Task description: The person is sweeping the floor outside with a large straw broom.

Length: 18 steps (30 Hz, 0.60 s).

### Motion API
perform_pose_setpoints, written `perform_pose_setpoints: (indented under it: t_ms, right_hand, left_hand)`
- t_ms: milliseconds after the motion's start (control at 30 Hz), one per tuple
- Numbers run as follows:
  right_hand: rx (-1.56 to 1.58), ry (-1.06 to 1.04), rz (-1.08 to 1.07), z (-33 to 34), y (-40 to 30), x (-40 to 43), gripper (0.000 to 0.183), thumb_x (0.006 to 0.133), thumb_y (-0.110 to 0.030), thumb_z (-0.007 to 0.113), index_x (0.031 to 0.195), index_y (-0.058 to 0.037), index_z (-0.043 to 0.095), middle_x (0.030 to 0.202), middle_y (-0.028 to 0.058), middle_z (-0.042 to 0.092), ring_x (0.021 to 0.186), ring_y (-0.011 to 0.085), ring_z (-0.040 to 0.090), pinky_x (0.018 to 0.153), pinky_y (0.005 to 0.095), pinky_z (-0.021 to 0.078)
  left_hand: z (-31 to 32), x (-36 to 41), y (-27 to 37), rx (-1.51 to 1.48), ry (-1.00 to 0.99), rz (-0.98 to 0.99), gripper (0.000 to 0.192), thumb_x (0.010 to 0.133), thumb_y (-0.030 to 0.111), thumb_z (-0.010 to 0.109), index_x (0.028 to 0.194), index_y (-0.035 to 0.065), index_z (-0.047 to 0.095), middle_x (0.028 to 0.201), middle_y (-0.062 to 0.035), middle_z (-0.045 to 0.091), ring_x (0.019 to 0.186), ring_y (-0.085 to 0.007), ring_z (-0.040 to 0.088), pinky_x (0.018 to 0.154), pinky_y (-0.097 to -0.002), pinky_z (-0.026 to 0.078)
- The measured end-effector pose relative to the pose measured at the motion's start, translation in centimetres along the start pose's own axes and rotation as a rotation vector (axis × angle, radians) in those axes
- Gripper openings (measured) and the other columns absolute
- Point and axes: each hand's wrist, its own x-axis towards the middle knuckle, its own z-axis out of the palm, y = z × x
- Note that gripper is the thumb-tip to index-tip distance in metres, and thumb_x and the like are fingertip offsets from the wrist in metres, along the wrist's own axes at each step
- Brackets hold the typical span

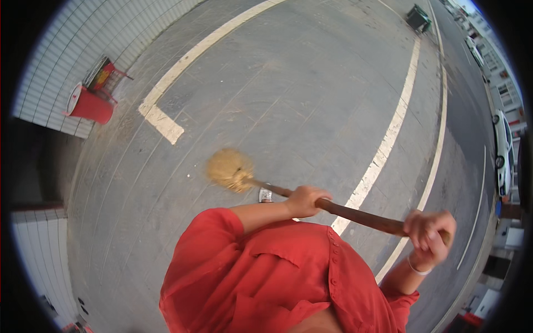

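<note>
A wooden broom handle (pixel 362 217) slants across in front of my red shirt. My left hand (pixel 308 201) wraps around its middle, near my chest. Out to the right, my right hand (pixel 431 237), with a pale band at the wrist, grips the upper end. At the far end of the handle, left of centre, the yellow straw broom head (pixel 229 168) is blurred and appears to be low over the grey pavement (pixel 270 104). One shoe (pixel 265 195) shows just below the handle, near the broom head.
A red bucket (pixel 91 106) and a red chair-like item (pixel 110 75) stand by the tiled wall (pixel 83 37) at left. Painted white lines (pixel 383 154) cross the pavement. A dark green wheeled bin (pixel 417 18) stands far ahead at right; a white car (pixel 503 154) is beyond the road.
</note>
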Motion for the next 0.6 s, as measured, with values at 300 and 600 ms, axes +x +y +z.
perform_pose_setpoints:
  t_ms: [300, 600]
  right_hand:
    - [-0.76, -0.359, -0.071, 5.9, 2.7, 1.8, 0.024, 0.064, -0.003, 0.062, 0.088, -0.0051, 0.066, 0.062, 0.0054, 0.055, 0.061, 0.0217, 0.058, 0.067, 0.037, 0.05]
    - [-0.184, -0.743, -0.547, 5.6, -4.3, 4.1, 0.007, 0.072, -0.006, 0.064, 0.078, -0.01, 0.065, 0.051, 0.0, 0.05, 0.046, 0.013, 0.054, 0.056, 0.0305, 0.0531]
  left_hand:
    - [1.7, 11.9, -6.8, -0.003, -0.154, 0.218, 0.023, 0.069, 0.01, 0.068, 0.09, 0.0137, 0.059, 0.073, -0.0059, 0.06, 0.074, -0.0282, 0.061, 0.064, -0.0389, 0.047]
    - [-7.3, 9.7, 4.1, 0.114, -0.051, 0.424, 0.02, 0.074, 0.022, 0.073, 0.084, 0.0121, 0.059, 0.067, -0.0045, 0.059, 0.065, -0.0269, 0.058, 0.064, -0.0369, 0.045]
